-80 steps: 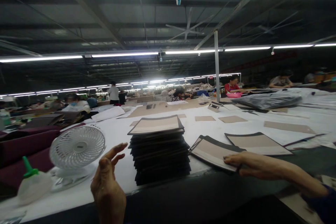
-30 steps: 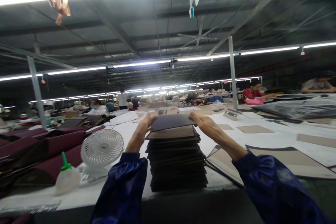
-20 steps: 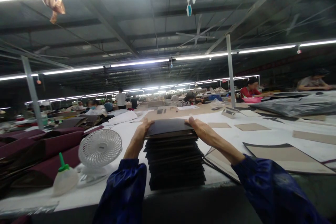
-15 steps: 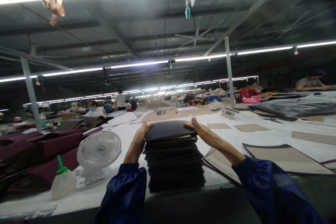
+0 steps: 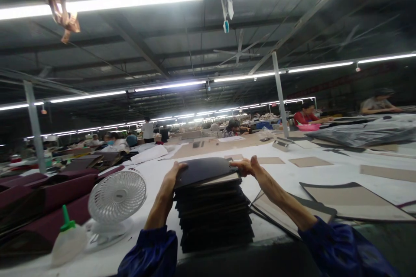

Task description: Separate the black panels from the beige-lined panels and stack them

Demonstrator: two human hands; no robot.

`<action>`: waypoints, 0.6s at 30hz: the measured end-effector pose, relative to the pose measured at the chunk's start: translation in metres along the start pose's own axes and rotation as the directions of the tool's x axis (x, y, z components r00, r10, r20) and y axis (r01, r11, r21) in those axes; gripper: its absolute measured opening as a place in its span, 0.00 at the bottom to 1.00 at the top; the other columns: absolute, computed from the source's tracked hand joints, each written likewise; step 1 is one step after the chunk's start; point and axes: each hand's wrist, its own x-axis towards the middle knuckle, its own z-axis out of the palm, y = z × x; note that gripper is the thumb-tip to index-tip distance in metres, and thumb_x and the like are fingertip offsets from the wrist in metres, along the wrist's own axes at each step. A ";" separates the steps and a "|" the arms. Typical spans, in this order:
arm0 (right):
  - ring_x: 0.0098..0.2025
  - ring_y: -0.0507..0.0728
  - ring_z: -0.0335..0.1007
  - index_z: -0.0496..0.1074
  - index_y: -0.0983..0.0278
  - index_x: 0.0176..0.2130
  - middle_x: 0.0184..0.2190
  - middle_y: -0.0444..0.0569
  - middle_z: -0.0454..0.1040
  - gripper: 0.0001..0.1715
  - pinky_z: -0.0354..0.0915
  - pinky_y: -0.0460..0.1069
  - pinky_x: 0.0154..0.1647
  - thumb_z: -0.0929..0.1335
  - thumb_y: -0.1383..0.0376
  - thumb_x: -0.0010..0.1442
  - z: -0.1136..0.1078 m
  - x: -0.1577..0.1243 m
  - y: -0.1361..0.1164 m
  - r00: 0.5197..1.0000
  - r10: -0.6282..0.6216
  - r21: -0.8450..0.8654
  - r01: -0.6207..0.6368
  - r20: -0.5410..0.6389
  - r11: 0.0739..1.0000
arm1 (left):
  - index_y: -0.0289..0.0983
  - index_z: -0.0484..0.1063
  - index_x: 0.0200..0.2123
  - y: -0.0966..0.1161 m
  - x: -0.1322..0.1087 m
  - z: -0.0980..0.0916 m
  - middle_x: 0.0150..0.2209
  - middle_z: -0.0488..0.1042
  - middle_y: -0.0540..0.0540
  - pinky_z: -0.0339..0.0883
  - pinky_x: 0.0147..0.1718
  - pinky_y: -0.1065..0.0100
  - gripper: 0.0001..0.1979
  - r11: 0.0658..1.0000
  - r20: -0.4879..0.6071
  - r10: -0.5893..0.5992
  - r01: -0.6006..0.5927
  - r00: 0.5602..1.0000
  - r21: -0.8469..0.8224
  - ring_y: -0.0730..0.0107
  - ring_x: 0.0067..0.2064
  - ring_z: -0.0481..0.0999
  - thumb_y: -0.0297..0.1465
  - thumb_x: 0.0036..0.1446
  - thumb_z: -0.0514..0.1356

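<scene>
A tall stack of thin dark panels [image 5: 214,216] stands at the near edge of the white-covered table. The uppermost dark panel [image 5: 204,171] sits askew, and a pale strip shows under its front right edge. My left hand [image 5: 173,175] is closed on this panel's left side, thumb on top, other fingers mostly hidden. At its right side, my right hand [image 5: 250,167] holds the edge with its fingertips while the thumb points up.
Left of the stack are a white fan [image 5: 118,197], a green-tipped squeeze bottle [image 5: 69,240] and maroon pieces [image 5: 61,194]. Beige panels with dark borders [image 5: 354,201] lie to the right. Grey plastic sheeting [image 5: 367,132] and people [image 5: 305,117] are farther back.
The top panel has turned slightly on the stack, baring a pale strip at its front right. Both hands have shifted a little with it, and the view has tilted upward.
</scene>
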 end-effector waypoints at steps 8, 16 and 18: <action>0.37 0.59 0.63 0.78 0.63 0.44 0.36 0.52 0.68 0.45 0.61 0.56 0.43 0.48 0.39 0.63 0.008 -0.005 0.010 0.997 -0.046 -0.016 0.045 -0.066 0.999 | 0.38 0.76 0.45 0.006 -0.009 0.000 0.39 0.77 0.43 0.65 0.37 0.66 0.32 0.995 0.022 0.024 -0.026 0.999 0.100 0.62 0.37 0.74 0.57 0.51 0.53; 0.44 0.61 0.66 0.78 0.63 0.40 0.40 0.54 0.71 0.44 0.61 0.58 0.51 0.50 0.37 0.62 0.008 -0.001 0.024 0.997 -0.073 0.076 0.073 0.006 0.994 | 0.40 0.79 0.40 0.002 0.000 -0.002 0.46 0.76 0.41 0.65 0.47 0.62 0.29 0.984 0.065 0.044 -0.054 0.997 0.169 0.56 0.45 0.74 0.55 0.52 0.53; 0.43 0.60 0.66 0.77 0.63 0.37 0.39 0.53 0.71 0.44 0.61 0.58 0.50 0.50 0.36 0.60 0.007 0.001 0.029 0.998 -0.061 0.111 0.059 0.011 0.992 | 0.40 0.80 0.38 0.000 0.003 -0.002 0.45 0.76 0.42 0.66 0.46 0.62 0.27 0.978 0.060 0.053 -0.064 0.997 0.198 0.55 0.45 0.74 0.54 0.51 0.55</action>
